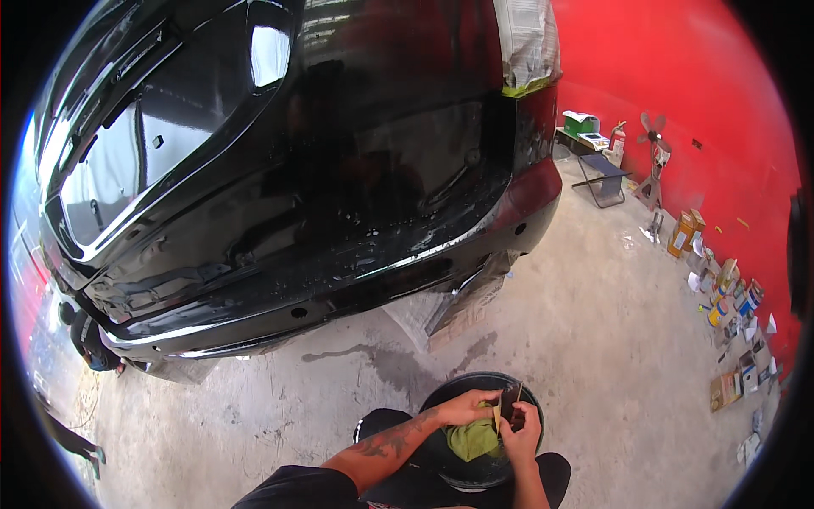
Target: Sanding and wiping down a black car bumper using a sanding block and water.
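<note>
Over a round black bucket [460, 384] in front of me, my left hand [466, 408] and my right hand [521, 431] are closed on a folded dark brown sheet [510, 395] with a yellowish underside, which looks like sandpaper. The left fingers grip its near-left side, while the right fingers pinch it from the right. A yellow-green cloth [472, 440] lies bunched below my left hand; whether that hand also holds part of it, I cannot tell. The glossy black rear of a car [398, 187] fills the space ahead, with pale marks and wet-looking streaks along its bumper.
Masking paper [530, 42] covers part of the car, and more paper hangs under its bumper. A folding stool [604, 180], fan [653, 136] and fire extinguisher [618, 137] stand by the red wall. Boxes [685, 231] and cans line the right. Another person [89, 339] crouches far left.
</note>
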A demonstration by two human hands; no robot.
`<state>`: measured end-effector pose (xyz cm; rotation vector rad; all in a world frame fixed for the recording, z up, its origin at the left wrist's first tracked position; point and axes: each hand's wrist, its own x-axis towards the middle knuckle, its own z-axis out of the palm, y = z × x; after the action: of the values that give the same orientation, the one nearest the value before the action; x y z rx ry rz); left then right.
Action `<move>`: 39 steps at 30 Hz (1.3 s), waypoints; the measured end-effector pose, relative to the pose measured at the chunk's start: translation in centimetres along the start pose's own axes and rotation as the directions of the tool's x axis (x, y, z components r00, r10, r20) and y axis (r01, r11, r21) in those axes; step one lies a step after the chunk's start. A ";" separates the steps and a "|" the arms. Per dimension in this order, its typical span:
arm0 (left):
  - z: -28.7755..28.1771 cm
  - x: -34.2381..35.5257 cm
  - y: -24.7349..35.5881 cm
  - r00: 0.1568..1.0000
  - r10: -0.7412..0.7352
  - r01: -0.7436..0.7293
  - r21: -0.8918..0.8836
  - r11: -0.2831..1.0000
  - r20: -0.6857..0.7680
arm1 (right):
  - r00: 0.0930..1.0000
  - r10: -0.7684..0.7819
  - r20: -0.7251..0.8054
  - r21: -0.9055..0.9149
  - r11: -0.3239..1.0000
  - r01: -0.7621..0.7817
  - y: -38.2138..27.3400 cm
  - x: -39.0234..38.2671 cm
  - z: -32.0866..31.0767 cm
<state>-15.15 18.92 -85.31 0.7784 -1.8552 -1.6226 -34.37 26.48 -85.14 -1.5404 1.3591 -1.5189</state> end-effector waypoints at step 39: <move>0.8 1.9 2.3 0.973 -0.031 -0.004 -0.153 0.988 -0.230 | 0.984 0.161 0.076 0.277 0.945 -0.176 3.1 -0.1 -0.1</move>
<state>-17.15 18.27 -83.04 0.8740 -1.5476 -1.5863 -35.29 25.57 -88.01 -1.2452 1.1543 -1.4823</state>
